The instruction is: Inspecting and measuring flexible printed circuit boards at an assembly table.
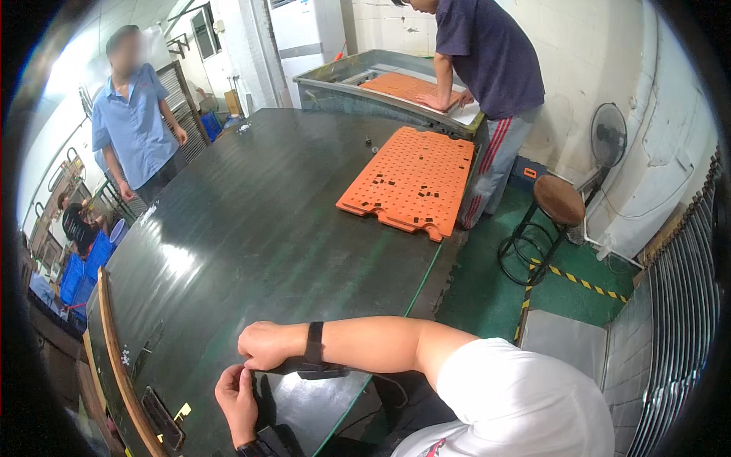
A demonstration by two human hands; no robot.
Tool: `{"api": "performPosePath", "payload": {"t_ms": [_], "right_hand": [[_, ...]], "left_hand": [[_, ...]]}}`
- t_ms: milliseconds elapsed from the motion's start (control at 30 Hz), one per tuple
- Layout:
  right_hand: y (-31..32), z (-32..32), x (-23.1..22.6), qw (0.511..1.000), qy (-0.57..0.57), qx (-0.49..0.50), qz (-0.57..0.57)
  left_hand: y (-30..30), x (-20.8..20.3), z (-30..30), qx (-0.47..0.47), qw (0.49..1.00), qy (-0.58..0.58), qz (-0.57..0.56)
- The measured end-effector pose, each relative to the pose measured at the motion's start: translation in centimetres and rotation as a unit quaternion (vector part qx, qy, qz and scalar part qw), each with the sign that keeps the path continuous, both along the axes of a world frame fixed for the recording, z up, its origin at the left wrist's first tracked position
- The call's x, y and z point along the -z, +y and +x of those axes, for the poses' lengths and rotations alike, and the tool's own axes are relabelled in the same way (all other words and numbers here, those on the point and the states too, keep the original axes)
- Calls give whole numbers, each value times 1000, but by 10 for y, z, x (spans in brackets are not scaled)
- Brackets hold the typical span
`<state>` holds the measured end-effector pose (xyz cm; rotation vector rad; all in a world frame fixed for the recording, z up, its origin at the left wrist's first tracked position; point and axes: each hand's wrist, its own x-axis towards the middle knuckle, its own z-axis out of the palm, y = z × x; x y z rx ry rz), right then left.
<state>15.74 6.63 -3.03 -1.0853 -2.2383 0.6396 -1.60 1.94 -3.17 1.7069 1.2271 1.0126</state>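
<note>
Close together over the near part of the dark table [228, 228] are my two hands, almost touching. My right hand [268, 345] is curled closed, back of the hand up, with a black band round its wrist. Just below it, my left hand [237, 400] has thumb and fingers pressed together in a pinch, and its wrist is banded in black too. Whatever lies between the fingers of either hand is hidden or too small to name. A dark shallow case [162, 419] and a small yellow piece [183, 412] lie left of my left hand.
Across the table an orange perforated panel [415, 179] carries scattered small black pieces. Behind it a person [491, 61] leans over a grey tub [335, 95], hands on another orange panel. Someone in blue [137, 126] stands at left. A stool [560, 199] stands at right.
</note>
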Motion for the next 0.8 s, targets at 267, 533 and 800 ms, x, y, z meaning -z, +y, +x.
{"api": "performPosePath", "payload": {"t_ms": [267, 533, 800], "right_hand": [[-3, 3, -7, 1000, -5, -2, -6], [0, 1, -2, 1000, -4, 3, -2], [-1, 1, -2, 1000, 0, 4, 4]], "left_hand": [[1, 3, 0, -4, 1000, -9, 2], [2, 1, -1, -9, 1000, 0, -12], [1, 0, 1, -8, 1000, -9, -11]]}}
